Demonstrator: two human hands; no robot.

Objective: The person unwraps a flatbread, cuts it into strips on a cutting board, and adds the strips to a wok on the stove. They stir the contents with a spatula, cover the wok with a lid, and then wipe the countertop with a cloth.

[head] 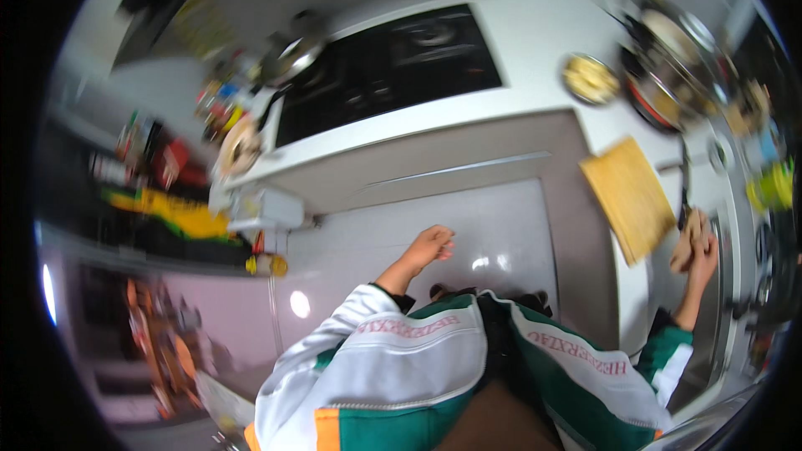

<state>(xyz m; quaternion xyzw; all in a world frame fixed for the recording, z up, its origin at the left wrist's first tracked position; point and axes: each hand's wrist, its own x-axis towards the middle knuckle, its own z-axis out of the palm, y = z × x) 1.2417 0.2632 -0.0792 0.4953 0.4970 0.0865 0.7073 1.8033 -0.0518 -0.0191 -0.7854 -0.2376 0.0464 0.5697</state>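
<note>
My left hand [430, 245] hangs over the floor in front of my body, its fingers loosely curled, with nothing seen in it. On the right, my right hand [703, 255] grips a limp brownish cloth [688, 243] over the near edge of the sink [673, 307]. Left of that cloth, a wooden cutting board [630, 200] lies at an angle on the white counter. A knife-like tool with a dark handle [684, 191] lies just beyond the cloth; blur hides its details.
A bowl of pale yellow pieces [591, 79] stands behind the board, beside a pot with a glass lid [673, 88]. The black cooktop [395, 69] carries a pan [294, 56] at its left. Bottles and packets [222, 106] crowd the left corner. A yellow-green container [772, 186] is far right.
</note>
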